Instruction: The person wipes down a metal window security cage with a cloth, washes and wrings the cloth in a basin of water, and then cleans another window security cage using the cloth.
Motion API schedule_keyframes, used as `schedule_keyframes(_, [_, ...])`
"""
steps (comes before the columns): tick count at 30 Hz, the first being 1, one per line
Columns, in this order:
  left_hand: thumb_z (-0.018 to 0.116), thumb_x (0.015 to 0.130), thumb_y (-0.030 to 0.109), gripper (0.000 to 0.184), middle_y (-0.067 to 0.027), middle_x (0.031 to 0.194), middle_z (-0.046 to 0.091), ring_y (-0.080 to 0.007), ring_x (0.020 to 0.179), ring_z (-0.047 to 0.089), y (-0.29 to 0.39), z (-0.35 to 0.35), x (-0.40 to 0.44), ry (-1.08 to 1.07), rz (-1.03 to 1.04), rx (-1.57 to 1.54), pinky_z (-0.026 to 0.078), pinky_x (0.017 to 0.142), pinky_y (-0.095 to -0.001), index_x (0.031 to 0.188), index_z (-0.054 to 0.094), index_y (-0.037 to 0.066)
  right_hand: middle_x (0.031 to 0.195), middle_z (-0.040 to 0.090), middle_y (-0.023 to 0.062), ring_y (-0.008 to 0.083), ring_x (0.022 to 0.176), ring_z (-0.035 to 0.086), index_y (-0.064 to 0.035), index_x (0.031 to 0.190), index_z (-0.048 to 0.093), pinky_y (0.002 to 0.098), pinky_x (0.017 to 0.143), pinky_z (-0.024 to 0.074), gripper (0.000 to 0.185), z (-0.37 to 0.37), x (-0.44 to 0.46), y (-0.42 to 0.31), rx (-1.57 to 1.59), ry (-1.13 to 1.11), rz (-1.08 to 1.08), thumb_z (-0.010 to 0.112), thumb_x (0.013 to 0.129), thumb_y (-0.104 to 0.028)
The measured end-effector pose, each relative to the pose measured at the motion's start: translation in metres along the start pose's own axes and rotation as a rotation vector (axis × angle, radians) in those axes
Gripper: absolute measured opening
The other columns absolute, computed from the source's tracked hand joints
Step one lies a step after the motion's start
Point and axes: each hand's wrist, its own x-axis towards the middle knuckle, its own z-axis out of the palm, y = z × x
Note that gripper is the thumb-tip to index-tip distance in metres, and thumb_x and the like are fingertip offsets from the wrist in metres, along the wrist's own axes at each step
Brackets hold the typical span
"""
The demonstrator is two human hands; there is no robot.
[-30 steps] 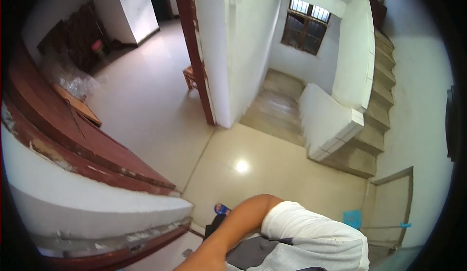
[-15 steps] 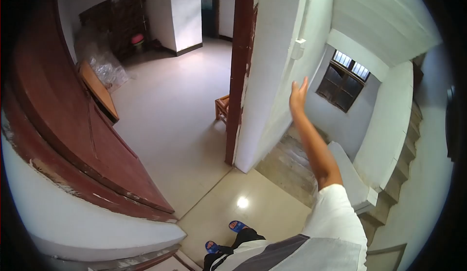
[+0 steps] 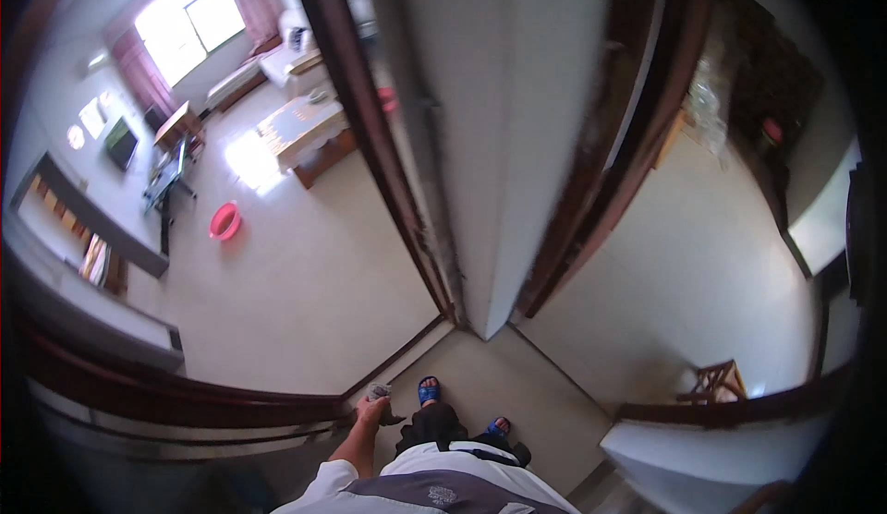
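My left hand (image 3: 371, 411) is low in front of me, left of my feet, with its fingers closed around a crumpled grey cloth (image 3: 379, 391). A darker end of it hangs beside the hand. At the lower right edge, a blurred brownish patch looks like part of my right hand (image 3: 769, 495), beside the white wall; its fingers cannot be made out. My feet in blue sandals (image 3: 429, 390) stand on the tiled floor between two doorways.
Through the left doorway are a pink basin (image 3: 224, 222), a low table (image 3: 309, 135), a sofa (image 3: 282, 61) and a bright window. A wall edge (image 3: 490, 237) stands straight ahead between the doorways. The right room holds a wooden stool (image 3: 716, 383) and plastic sheeting (image 3: 707, 98).
My view has swung left, from the stairwell to the two doorways. My right arm, earlier raised towards a wall switch with fingers spread, has dropped to the edge. My left hand has come into view.
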Motion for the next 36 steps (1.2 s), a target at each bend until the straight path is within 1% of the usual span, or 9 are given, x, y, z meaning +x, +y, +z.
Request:
schedule_keyframes(12, [0.080, 0.060, 0.022, 0.048, -0.0101, 0.093, 0.067, -0.0194, 0.081, 0.064, -0.042, -0.051, 0.038, 0.220, -0.123, -0.282, 0.051, 0.073, -0.0338, 0.101, 0.065, 0.003, 0.118, 0.058, 0.0132, 0.0256, 0.108, 0.055, -0.0054, 0.136, 0.039, 0.0517, 0.089, 0.0429, 0.044, 0.101, -0.249, 0.163, 0.321, -0.450, 1.169, 0.040, 0.094, -0.021])
schedule_keyframes(15, [0.082, 0.055, 0.033, 0.062, -0.0136, 0.101, 0.068, -0.0242, 0.089, 0.066, -0.064, -0.089, 0.056, 0.159, -0.184, 0.083, 0.050, 0.081, -0.0354, 0.105, 0.065, 0.001, 0.080, 0.066, 0.0110, 0.0141, 0.057, 0.059, -0.0054, 0.127, 0.050, 0.0240, 0.052, 0.0485, 0.037, 0.291, -0.324, 0.009, -0.036, -1.206, 0.528, 0.052, 0.091, -0.013])
schedule_keyframes(18, [0.082, 0.056, 0.032, 0.061, -0.0135, 0.100, 0.068, -0.0241, 0.090, 0.065, -0.046, -0.118, 0.069, 0.252, -0.190, 0.034, 0.050, 0.081, -0.0348, 0.105, 0.065, 0.001, 0.057, 0.053, -0.0020, 0.0045, 0.047, 0.045, -0.0056, 0.100, 0.068, 0.0217, 0.046, 0.0382, 0.026, 0.384, -0.369, -0.117, -0.046, -1.502, 0.116, 0.051, 0.095, -0.025])
schedule_keyframes(24, [0.072, 0.076, 0.029, 0.037, -0.0046, 0.086, 0.064, -0.0166, 0.075, 0.060, 0.092, -0.140, 0.044, 0.122, 0.042, -0.563, 0.049, 0.071, -0.0307, 0.099, 0.065, 0.001, 0.061, 0.046, -0.0059, 0.0038, 0.055, 0.043, -0.0054, 0.107, 0.064, 0.0217, 0.049, 0.0346, 0.039, 0.476, -0.396, -0.125, -0.050, -1.644, 0.331, 0.044, 0.097, -0.038])
schedule_keyframes(27, [0.075, 0.073, 0.028, 0.037, -0.0048, 0.097, 0.063, -0.0159, 0.087, 0.058, 0.132, -0.123, 0.053, -0.091, 0.087, -0.825, 0.048, 0.076, -0.0309, 0.097, 0.066, 0.002, 0.095, 0.057, 0.0034, 0.0114, 0.085, 0.054, -0.0076, 0.130, 0.047, 0.0273, 0.074, 0.0446, 0.046, 0.486, -0.414, -0.148, 0.119, -1.784, 0.609, 0.042, 0.098, -0.039])
schedule_keyframes(30, [0.075, 0.072, 0.028, 0.037, -0.0092, 0.108, 0.057, -0.0177, 0.100, 0.054, 0.162, -0.109, 0.072, 0.035, 0.427, -0.438, 0.046, 0.082, -0.0326, 0.096, 0.066, 0.002, 0.123, 0.051, 0.0087, 0.0169, 0.114, 0.048, -0.0086, 0.141, 0.033, 0.0350, 0.097, 0.0399, 0.055, 0.499, -0.434, -0.193, 0.237, -1.890, 1.232, 0.042, 0.098, -0.041])
schedule_keyframes(31, [0.074, 0.072, 0.029, 0.037, -0.0099, 0.111, 0.055, -0.0184, 0.107, 0.049, 0.179, -0.112, 0.072, 0.125, 0.516, -0.154, 0.043, 0.086, -0.0345, 0.096, 0.066, 0.002, 0.117, 0.056, 0.0070, 0.0177, 0.108, 0.053, -0.0092, 0.133, 0.043, 0.0383, 0.091, 0.0449, 0.046, 0.516, -0.439, -0.161, 0.173, -1.968, 0.901, 0.043, 0.098, -0.039])
schedule_keyframes(33, [0.072, 0.075, 0.029, 0.034, -0.0112, 0.106, 0.058, -0.0172, 0.102, 0.053, 0.201, -0.121, 0.081, 0.300, 0.578, 0.227, 0.044, 0.084, -0.0342, 0.096, 0.065, 0.002, 0.114, 0.058, 0.0070, 0.0188, 0.105, 0.055, -0.0105, 0.130, 0.045, 0.0389, 0.091, 0.0453, 0.040, 0.554, -0.436, -0.168, 0.038, -1.930, 1.098, 0.042, 0.099, -0.035])
schedule_keyframes(36, [0.070, 0.078, 0.023, 0.030, -0.0068, 0.094, 0.064, -0.0128, 0.087, 0.058, 0.233, -0.148, 0.100, 0.060, 0.309, -0.172, 0.047, 0.077, -0.0300, 0.098, 0.066, 0.001, 0.106, 0.061, 0.0061, 0.0195, 0.098, 0.059, -0.0101, 0.118, 0.052, 0.0397, 0.088, 0.0476, 0.030, 0.609, -0.435, -0.190, -0.079, -1.927, 1.175, 0.042, 0.099, -0.030])
